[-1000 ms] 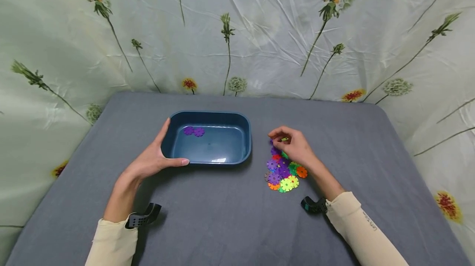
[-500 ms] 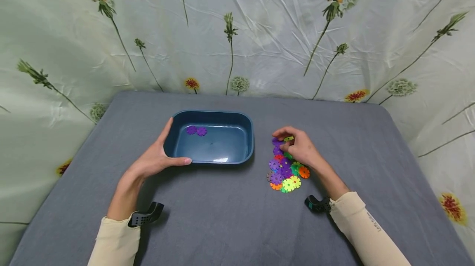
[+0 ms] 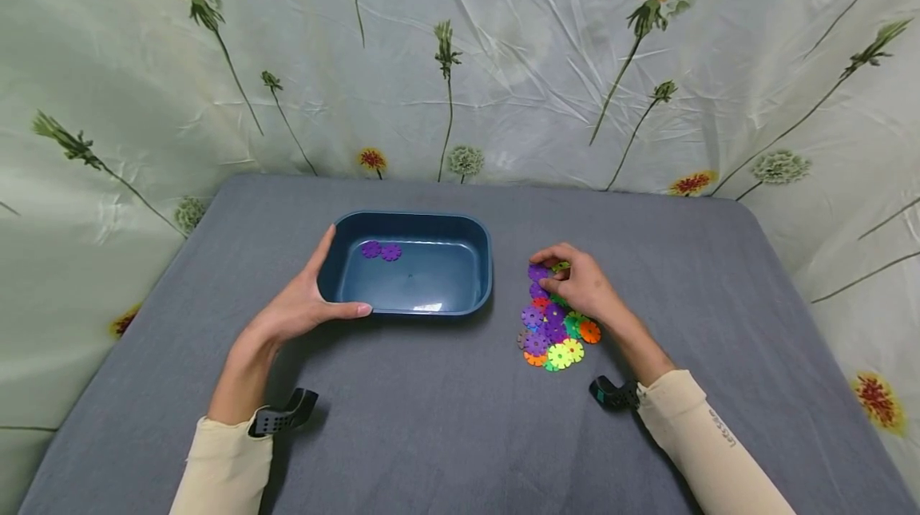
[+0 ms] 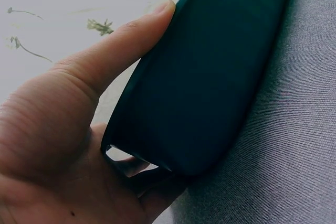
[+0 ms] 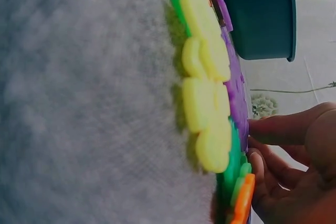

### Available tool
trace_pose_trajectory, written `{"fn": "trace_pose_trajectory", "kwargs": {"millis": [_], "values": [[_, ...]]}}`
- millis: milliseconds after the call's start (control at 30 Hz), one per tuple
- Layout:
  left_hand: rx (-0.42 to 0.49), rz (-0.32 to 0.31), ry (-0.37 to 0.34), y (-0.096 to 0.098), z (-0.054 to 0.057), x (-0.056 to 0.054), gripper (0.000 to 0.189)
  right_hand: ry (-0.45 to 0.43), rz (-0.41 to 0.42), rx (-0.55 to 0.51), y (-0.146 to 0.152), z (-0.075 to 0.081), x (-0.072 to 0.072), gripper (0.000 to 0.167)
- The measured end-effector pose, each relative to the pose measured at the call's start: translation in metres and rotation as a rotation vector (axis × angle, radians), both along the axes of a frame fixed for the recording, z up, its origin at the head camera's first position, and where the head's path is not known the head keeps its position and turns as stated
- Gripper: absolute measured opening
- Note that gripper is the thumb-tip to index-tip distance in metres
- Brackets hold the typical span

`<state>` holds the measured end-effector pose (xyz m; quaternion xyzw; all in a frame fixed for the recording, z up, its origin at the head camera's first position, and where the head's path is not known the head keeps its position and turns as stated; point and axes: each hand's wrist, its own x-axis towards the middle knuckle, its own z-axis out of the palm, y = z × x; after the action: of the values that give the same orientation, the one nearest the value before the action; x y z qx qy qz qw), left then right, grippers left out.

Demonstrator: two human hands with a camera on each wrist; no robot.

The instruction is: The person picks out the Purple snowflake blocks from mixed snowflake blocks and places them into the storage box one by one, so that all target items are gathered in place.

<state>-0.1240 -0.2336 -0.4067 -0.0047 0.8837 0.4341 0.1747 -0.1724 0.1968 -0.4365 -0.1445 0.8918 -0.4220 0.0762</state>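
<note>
My left hand (image 3: 291, 311) grips the left end of a dark blue plastic basin (image 3: 402, 312). Its thumb lies on the front rim, and the other fingers go round the far side, as the left wrist view shows. Two purple snowflake discs (image 3: 390, 252) lie inside the basin. To its right, my right hand (image 3: 580, 285) pinches a purple snowflake disc (image 3: 537, 272) between thumb and forefinger at the far end of a loose pile. A yellow-green piece (image 3: 561, 267) shows in the gap between its fingers. In the right wrist view the fingertips touch the pile's edge.
The pile holds several overlapping discs: yellow ones (image 3: 559, 356) in front, an orange one (image 3: 590, 331) at the right, with green, red and purple ones among them. A grey cloth covers the table (image 3: 431, 419). Behind it hangs a flower-printed curtain (image 3: 517, 60).
The right hand's fingers have settled lower on the purple disc at the pile's far end. The left hand and basin stay in place; the head view has shifted slightly.
</note>
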Motion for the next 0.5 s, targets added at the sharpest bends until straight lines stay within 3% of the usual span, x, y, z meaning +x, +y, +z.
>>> {"fn": "trace_pose_trajectory", "kwargs": {"millis": [500], "values": [[0.003, 0.007, -0.012, -0.0004, -0.0005, 0.0004, 0.138, 0.003, -0.026, 0.021, -0.0021, -0.0002, -0.0029, 0.028]]}}
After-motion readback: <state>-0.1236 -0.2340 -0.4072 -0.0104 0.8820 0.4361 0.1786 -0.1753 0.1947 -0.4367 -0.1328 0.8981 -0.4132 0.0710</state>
